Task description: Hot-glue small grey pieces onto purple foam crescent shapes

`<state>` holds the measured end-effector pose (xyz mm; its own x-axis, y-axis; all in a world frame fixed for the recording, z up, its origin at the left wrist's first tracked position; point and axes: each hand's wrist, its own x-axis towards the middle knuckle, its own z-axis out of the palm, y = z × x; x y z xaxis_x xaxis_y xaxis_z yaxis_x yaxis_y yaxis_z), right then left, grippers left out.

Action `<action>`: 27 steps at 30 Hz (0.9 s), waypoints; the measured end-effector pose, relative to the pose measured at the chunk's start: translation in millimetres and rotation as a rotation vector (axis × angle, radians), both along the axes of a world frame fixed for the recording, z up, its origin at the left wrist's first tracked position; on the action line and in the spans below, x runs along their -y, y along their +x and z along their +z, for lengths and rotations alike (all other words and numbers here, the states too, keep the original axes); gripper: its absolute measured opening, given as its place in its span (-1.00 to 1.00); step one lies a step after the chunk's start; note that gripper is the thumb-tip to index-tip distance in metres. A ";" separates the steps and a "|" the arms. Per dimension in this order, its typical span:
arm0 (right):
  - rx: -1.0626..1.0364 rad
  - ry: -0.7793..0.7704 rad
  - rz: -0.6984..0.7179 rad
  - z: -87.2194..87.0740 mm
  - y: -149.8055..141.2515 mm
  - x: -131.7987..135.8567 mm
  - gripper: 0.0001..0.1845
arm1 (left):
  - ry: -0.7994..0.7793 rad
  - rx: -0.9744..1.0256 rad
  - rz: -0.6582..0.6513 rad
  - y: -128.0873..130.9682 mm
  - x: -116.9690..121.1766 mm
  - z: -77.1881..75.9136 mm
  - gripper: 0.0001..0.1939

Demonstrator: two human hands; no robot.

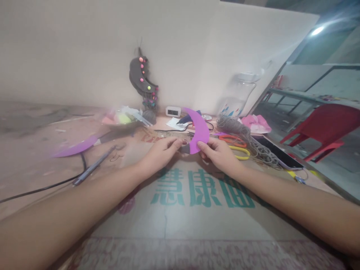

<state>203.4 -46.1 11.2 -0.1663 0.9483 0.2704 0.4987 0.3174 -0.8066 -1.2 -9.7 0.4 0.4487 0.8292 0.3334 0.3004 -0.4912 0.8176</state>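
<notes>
A purple crescent cutout (200,129) with a dark grey piece at its lower tip is held up over the table. My right hand (218,153) pinches its lower right edge between thumb and fingers. Closed at the grey end of the crescent is my left hand (163,152); its fingertips are partly hidden. Behind the crescent lie a dark blue glue gun (185,119) and a white paper (176,123). Orange-handled scissors (233,141) and a yellow handle loop (240,152) lie just beyond my right hand.
Left are a pen (94,167), a purple piece (75,147), a cable and a bowl (122,123). A decorated crescent (142,77) hangs on the wall. Grey yarn (242,131), a phone (277,152) and a glass jar (236,97) stand right. Printed cardboard (180,223) covers the front.
</notes>
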 end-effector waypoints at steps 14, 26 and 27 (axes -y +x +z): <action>-0.055 -0.005 0.001 -6.7 3.9 -5.4 -0.62 | -0.013 -0.040 -0.042 0.7 1.6 0.8 -0.65; -0.029 -0.015 -0.030 -3.4 2.6 -3.0 -0.64 | -0.081 -0.034 0.003 2.2 3.7 1.1 -0.73; -0.020 -0.019 -0.041 -3.1 2.4 -3.3 -0.64 | -0.083 -0.021 0.002 2.2 3.6 1.6 -0.73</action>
<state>205.8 -42.8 8.1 -0.1219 0.9591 0.2556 0.4943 0.2819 -0.8223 1.0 -13.3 2.0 0.4533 0.8544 0.2541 0.3182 -0.4214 0.8492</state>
